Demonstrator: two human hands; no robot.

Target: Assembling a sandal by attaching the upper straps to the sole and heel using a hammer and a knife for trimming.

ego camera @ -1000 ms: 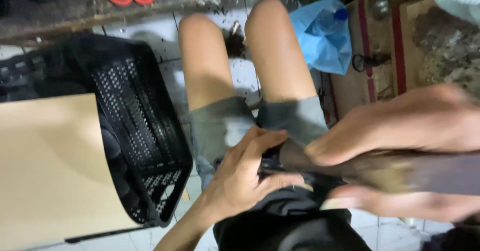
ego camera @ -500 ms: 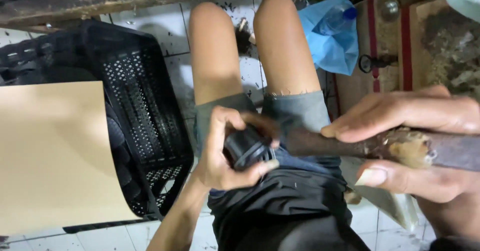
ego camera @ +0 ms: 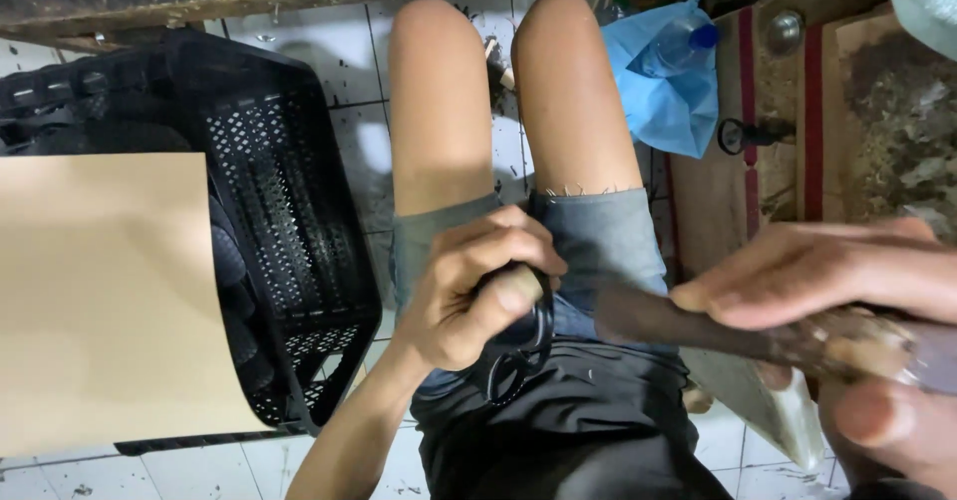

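Left hand: the left hand [ego camera: 469,296] is curled tight around a small black rubber ring [ego camera: 518,345], near the middle, right over the lap. The thumb presses on top of it.
Right hand: the right hand [ego camera: 847,311] is big and close on the right. Its fingers are wrapped around a brown, dirty metal rod [ego camera: 698,326], thumb under, fingers over.
Where the rod points: its dark tip reaches left toward the ring. I cannot tell if the tip touches the ring.
Slip risk: the rod looks rough and grimy. If the hand pushes hard and the ring pops off, the tip could poke the left fingers or the grey shorts [ego camera: 598,241].
Drop risk: the ring is small and mostly hidden in the fist. If the fist loosens, it could roll off the lap to the tiled floor [ego camera: 349,151].
Crowding: a black plastic crate [ego camera: 289,241] sits just left of the knee, with a tan cardboard sheet [ego camera: 100,301] over it. A swinging elbow could bump them.
Far right: a blue plastic bag [ego camera: 658,91] with a bottle lies by wooden boards, well apart from both hands.
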